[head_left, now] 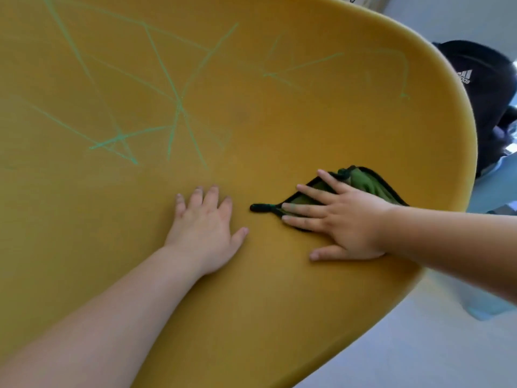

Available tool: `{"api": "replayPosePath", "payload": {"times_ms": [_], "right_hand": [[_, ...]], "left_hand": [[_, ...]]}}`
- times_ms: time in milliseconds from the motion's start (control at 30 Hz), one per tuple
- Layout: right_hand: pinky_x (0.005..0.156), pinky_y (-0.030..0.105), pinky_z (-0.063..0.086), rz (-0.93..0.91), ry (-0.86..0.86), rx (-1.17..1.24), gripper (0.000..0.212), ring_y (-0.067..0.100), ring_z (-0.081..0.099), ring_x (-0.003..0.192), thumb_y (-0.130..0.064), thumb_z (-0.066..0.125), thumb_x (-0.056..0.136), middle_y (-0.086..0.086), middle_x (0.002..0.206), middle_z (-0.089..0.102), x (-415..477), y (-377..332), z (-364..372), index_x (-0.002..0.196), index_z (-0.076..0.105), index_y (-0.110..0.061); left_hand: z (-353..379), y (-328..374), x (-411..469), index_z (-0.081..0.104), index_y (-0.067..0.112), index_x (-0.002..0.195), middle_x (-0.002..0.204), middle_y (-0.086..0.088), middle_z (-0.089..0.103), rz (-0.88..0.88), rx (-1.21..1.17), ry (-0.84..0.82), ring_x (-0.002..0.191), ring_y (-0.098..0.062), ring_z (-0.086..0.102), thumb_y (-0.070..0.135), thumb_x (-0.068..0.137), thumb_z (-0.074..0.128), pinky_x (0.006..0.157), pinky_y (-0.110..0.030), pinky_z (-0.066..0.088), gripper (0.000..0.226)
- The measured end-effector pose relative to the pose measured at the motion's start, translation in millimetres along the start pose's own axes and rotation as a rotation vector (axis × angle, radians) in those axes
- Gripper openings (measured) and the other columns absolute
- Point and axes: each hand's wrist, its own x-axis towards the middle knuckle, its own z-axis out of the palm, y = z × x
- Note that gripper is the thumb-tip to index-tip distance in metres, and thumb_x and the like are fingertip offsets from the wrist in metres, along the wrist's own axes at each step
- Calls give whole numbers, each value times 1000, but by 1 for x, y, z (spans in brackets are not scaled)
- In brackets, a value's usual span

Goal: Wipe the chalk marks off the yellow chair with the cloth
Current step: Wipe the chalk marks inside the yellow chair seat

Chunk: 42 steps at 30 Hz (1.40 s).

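The yellow chair [251, 303] fills most of the view, its curved seat facing me. Green chalk marks [179, 107] cross its upper left and middle, and fainter lines [307, 65] run toward the upper right rim. My left hand [205, 219] lies flat on the bare seat below the marks, fingers straight. My right hand [344, 217] presses flat with spread fingers on a green cloth with black edging [361, 182] near the chair's right rim. A black corner tab of the cloth [260, 207] sticks out to the left between my hands.
Beyond the chair's right rim a black bag with a white logo [484, 88] sits on the pale floor [419, 359]. The chair's rim curves from the top right down to the lower middle.
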Motion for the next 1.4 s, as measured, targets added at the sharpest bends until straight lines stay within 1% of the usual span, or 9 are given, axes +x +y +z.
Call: {"api": "replayPosePath", "payload": {"times_ms": [100,233,400,633,767,1000,1167,1267,1400], "right_hand": [[118,66,-13,207,9,-216,84,34,-7,157,-83,-2,90,-6,170,9,-3,61,-7,161,3,-40],[122,59,-14,404,-16,-68,89,28,-17,156,-83,-8,87,1,171,-13,10,55,-4,160,-14,-33],[123,46,-18,116,-142,266,78,15,-34,150,-81,3,92,-15,164,-30,-13,-17,-2,155,-23,-44],[113,72,-18,467,-59,-221,80,32,-19,155,-82,-13,86,-8,169,-14,-15,113,-28,158,-12,-46],[111,76,-14,686,-59,-177,89,36,-21,154,-83,-17,83,-2,169,-19,21,121,-37,160,-13,-39],[118,61,-21,321,-123,90,83,28,-33,150,-86,-3,87,-10,163,-32,18,13,-1,154,-26,-43],[120,67,-7,629,99,-399,88,43,-13,154,-82,-12,83,-2,170,-9,-8,142,-38,161,-5,-41],[124,62,5,857,228,-355,91,36,-11,156,-83,-13,84,1,171,-7,-3,175,-62,162,-4,-37],[123,62,-7,764,288,-79,100,36,-19,155,-88,2,84,5,171,-11,58,127,-26,163,1,-28]], "left_hand": [[10,10,10,28,21,152,161,-10,18,28,-18,32,147,-32,15,69,93,26,119,-54,14,76],[21,10,12,39,21,145,153,-10,34,28,-30,126,142,-33,27,72,87,25,116,-52,23,78],[22,2,29,37,27,148,156,-7,31,55,-64,176,144,-30,25,75,83,24,117,-53,21,82],[24,1,32,31,32,151,162,-4,20,68,-85,157,148,-29,16,79,83,20,119,-54,15,83],[23,2,34,31,33,151,162,-2,20,74,-106,146,149,-29,15,78,82,22,120,-53,13,83],[22,0,34,31,32,151,162,-2,19,77,-125,151,149,-28,14,77,83,24,120,-53,12,82],[22,0,33,29,32,152,163,-2,18,79,-126,150,149,-28,13,77,83,24,121,-53,11,82],[21,1,34,27,32,153,164,-2,14,79,-125,144,150,-28,10,77,84,25,121,-53,9,82],[23,0,33,25,33,153,164,-1,11,77,-122,146,150,-27,7,77,85,25,121,-52,6,81]]}}
